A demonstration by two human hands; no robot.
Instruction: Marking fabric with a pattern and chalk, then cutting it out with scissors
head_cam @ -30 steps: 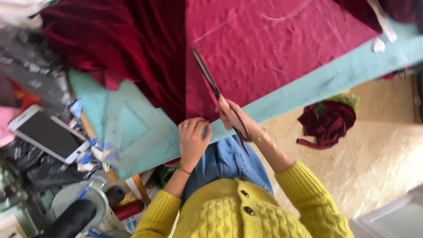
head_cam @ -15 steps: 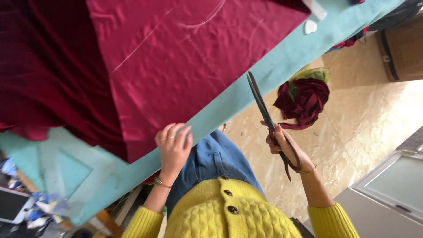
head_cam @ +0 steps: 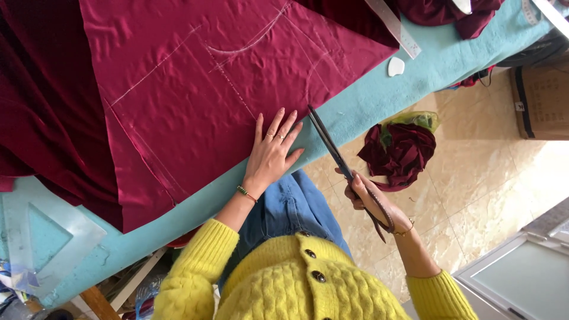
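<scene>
Teal-covered table [head_cam: 367, 101] over beige tile floor. Left hand [head_cam: 271, 155] now flat, fingers spread, pressing near edge of crimson fabric [head_cam: 225, 89]; half a second back it hovered short of cloth. Right hand [head_cam: 370, 198] curled through scissor [head_cam: 338, 155] handles, blades nearly closed, tip brought in to fabric edge. Cloth pinned, cut looks ready to start. Beyond: chalk lines, white tailor's chalk [head_cam: 396, 66], ruler [head_cam: 394, 26].

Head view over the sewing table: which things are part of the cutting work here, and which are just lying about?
In use:
left hand flat on the chalk-marked red fabric
right hand holding the scissors

Lying about:
clear set square
ruler
white chalk piece
heap of fabric scraps on the floor
cardboard box
</scene>
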